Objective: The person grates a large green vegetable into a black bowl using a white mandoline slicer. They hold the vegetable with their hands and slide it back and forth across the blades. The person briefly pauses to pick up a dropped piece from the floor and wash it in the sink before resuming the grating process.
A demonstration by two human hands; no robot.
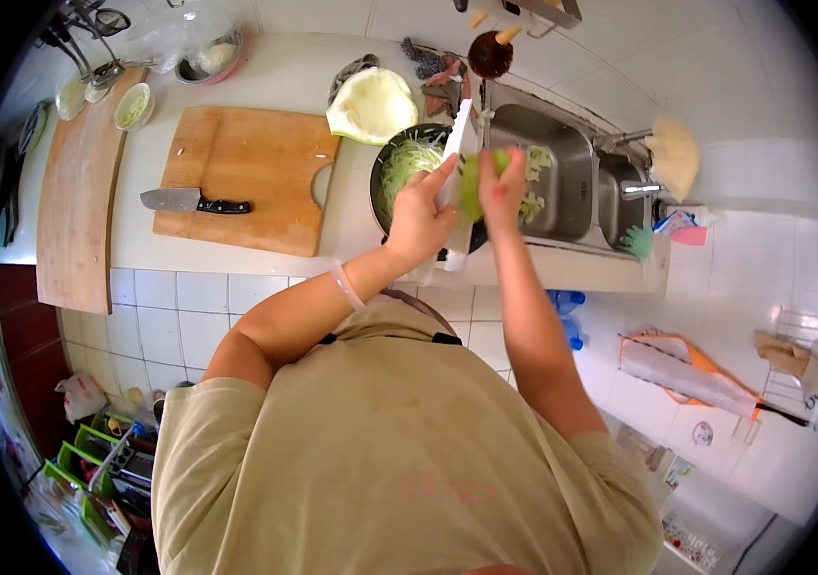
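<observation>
My left hand (417,215) grips a white plastic grater (461,133), which stands tilted across a dark round pan (378,190). Pale green shreds (409,162) heap up inside that pan, left of the grater. On the grater's right face, my right hand (504,192) presses a green-skinned piece of gourd or melon (469,188), blurred by motion. Behind the pan rests a larger hollowed piece of the same kind (373,104), its pale inside facing up. My fingers hide part of the grater's blade area.
Left of the pan lies a wooden cutting board (251,165) carrying a kitchen knife (193,202). A steel sink (545,180) holding green peelings (532,207) adjoins on the right. Farther left are a long wooden board (82,208) and a small bowl of shreds (134,106).
</observation>
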